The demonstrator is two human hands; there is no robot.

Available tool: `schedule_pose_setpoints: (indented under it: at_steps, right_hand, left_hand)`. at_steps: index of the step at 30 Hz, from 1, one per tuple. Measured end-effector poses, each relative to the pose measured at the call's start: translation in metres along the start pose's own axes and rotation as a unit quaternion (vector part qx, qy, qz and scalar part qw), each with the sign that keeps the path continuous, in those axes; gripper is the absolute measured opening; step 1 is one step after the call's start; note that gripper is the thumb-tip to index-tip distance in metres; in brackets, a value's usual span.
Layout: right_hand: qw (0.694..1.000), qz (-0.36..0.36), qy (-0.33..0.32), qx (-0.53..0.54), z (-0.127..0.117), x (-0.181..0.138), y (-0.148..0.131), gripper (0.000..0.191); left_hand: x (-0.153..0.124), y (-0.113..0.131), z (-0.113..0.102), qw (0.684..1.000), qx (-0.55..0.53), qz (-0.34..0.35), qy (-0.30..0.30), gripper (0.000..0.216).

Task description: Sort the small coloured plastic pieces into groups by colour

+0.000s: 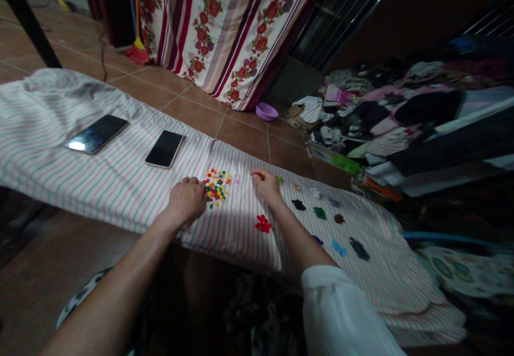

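On the striped cloth (236,227) lies a loose pile of small mixed pieces (216,189), in red, yellow, green and orange. My left hand (187,198) rests palm down against the pile's left edge, its fingers bent and their tips partly hidden. To the right of the pile, my right hand (266,186) is just above or on the cloth, with thumb and forefinger drawn together; anything between them is too small to make out. Near my right wrist is a cluster of red pieces (263,224). Beyond that forearm lie single-colour clusters, among them black (299,205), dark green (319,213) and light blue (339,248).
Two phones, a larger one (97,134) and a smaller one (165,149), lie on the cloth at left. Past the far edge are a tiled floor, a floral curtain (225,29), a broom (138,52) and a purple basin (267,112). Heaped clothes (385,104) fill the right side.
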State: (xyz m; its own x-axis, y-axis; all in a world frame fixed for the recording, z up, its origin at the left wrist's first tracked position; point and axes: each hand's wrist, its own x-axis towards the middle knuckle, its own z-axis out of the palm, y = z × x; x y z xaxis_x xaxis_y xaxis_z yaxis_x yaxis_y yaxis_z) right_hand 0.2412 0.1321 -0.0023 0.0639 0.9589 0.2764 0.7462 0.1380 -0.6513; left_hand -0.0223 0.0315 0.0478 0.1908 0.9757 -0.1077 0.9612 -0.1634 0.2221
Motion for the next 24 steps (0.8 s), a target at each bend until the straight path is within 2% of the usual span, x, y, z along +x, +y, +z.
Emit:
schedule_pose_setpoints:
  at_steps: [5,11,19,24]
  right_hand:
    - [0.997,-0.054,-0.054,-0.014,0.013,-0.011,-0.019,0.023]
    - [0.992,-0.073,-0.083,-0.058,0.028,-0.024,-0.033,0.023]
    - [0.992,-0.041,-0.080,-0.091,0.030,-0.030,-0.041,0.019]
    - [0.994,0.003,-0.107,0.015,0.020,-0.023,-0.028,0.021]
  left_hand:
    - [0.000,0.000,-0.001,1.000,0.005,0.000,-0.010,0.039]
    - [-0.001,0.001,-0.004,1.000,0.008,0.002,-0.015,0.039]
    - [-0.002,0.000,-0.003,1.000,0.003,0.006,-0.007,0.038]
    - [-0.003,-0.004,0.000,1.000,-0.001,0.012,0.001,0.037]
